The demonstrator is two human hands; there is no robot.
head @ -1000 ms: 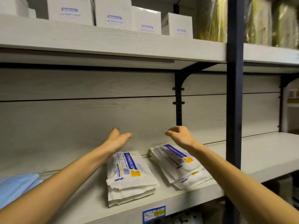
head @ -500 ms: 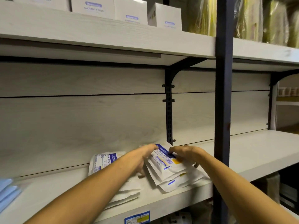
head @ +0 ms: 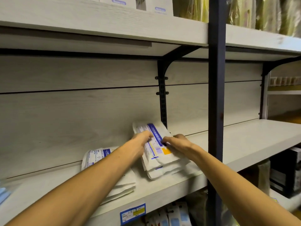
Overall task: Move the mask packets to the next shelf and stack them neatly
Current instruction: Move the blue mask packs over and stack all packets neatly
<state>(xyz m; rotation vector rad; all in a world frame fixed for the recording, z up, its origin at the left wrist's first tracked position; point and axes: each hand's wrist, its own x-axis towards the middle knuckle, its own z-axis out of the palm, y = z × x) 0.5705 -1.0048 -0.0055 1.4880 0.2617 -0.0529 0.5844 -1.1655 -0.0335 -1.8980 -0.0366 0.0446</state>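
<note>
Pale wood shelf (head: pixel 171 188), both hands on the right-hand packet stack (head: pixel 160 158): left hand (head: pixel 140 142) and right hand (head: pixel 176 142) gripping its top packets, far edge tipped up.

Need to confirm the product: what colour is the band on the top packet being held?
Dark blue, on the white top packet, head view.

left hand (head: pixel 141 141) fingers curled, gripping; right hand (head: pixel 176 142) curled, gripping; forearms extended

Matt pale wood-grain shelf (head: pixel 244 137), dark painted metal upright (head: pixel 216 95), and crinkled glossy paper-plastic mask packets (head: pixel 162 162)
</note>
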